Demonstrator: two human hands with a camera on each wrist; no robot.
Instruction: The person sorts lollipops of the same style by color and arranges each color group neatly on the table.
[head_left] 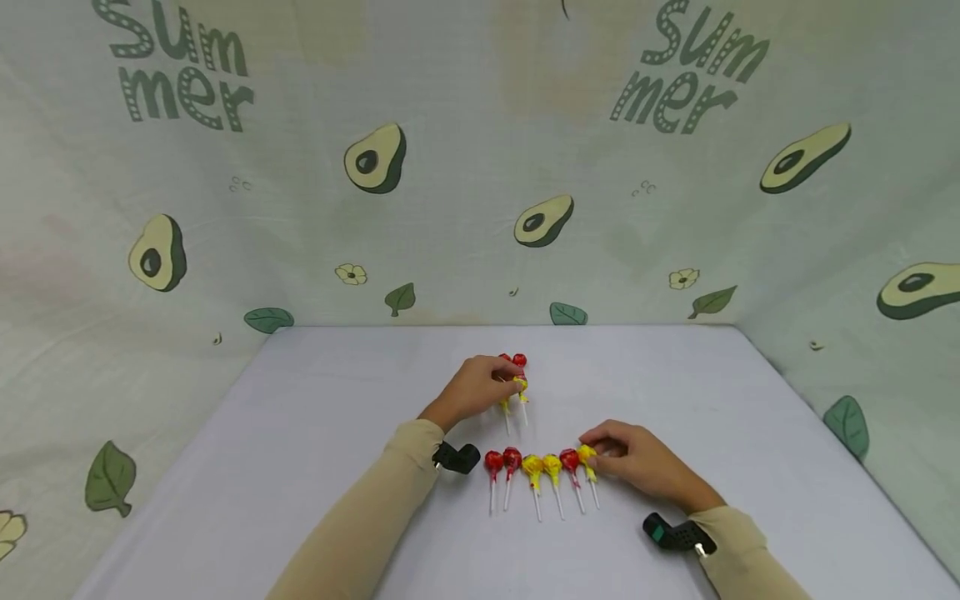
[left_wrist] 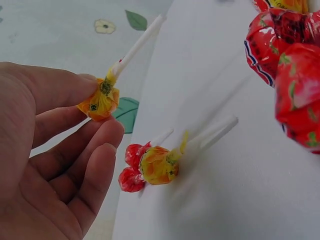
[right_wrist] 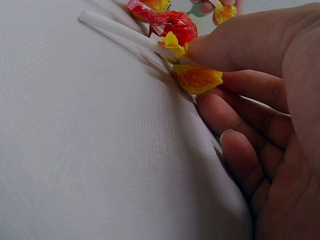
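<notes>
My left hand [head_left: 474,388] pinches a yellow lollipop [left_wrist: 101,104] by its wrapped head between thumb and fingers. In the left wrist view its white stick points up and away, and it is held above the table. Close by lie two red lollipops [left_wrist: 131,180] and another yellow lollipop [left_wrist: 159,166], partly covered by the hand in the head view. At the right end of the front row, my right hand [head_left: 641,457] pinches a yellow lollipop [right_wrist: 197,79], thumb at the base of its head. A red lollipop [head_left: 569,461] lies right beside that one.
The front row continues leftward with two yellow lollipops [head_left: 542,467] and two red lollipops [head_left: 502,460], sticks toward me. All lie on a white-covered table [head_left: 337,375]. A printed cloth [head_left: 450,250] hangs behind and along the sides.
</notes>
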